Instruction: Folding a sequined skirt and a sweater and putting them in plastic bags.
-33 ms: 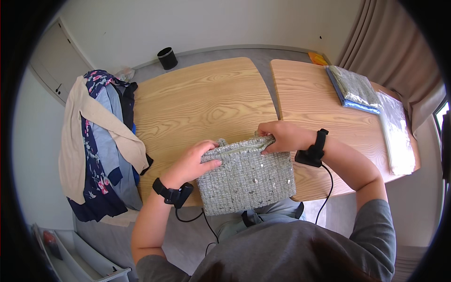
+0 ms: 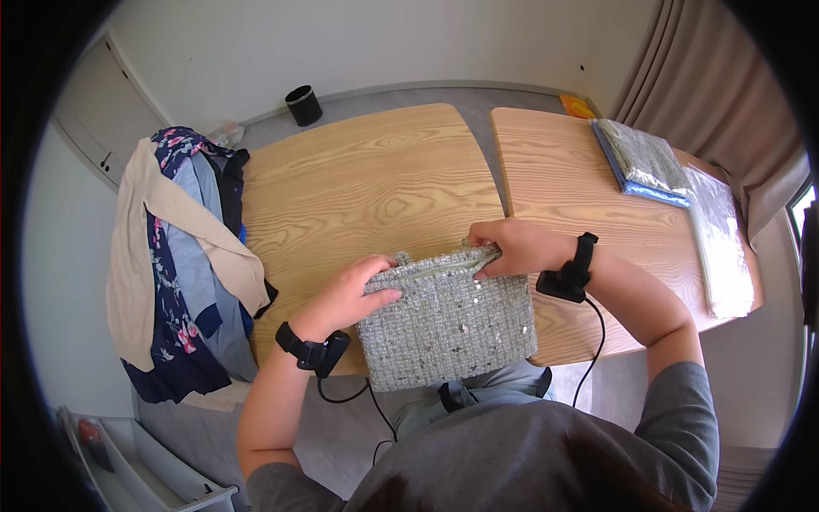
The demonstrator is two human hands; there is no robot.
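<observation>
Between my hands hangs a folded grey-green tweed garment [image 2: 448, 328] dotted with small shiny sequins. It forms a neat rectangle, its lower part past the table's near edge, above my lap. My left hand [image 2: 354, 294] grips its upper left corner, thumb in front and fingers behind. At the upper right corner, my right hand [image 2: 512, 247] pinches the top edge, with the thumb on the near side. A pale fold or lining shows along the top between the hands. The fingers behind the cloth are partly hidden.
Clothes [image 2: 183, 256], beige, floral navy and light blue, drape over the left side of the wooden table [image 2: 367, 171]. A second table [image 2: 554, 171] holds bagged folded clothes [image 2: 644, 158] and clear plastic bags [image 2: 721, 247]. Cables run from both black wrist straps. A black bin [image 2: 304, 107] stands beyond.
</observation>
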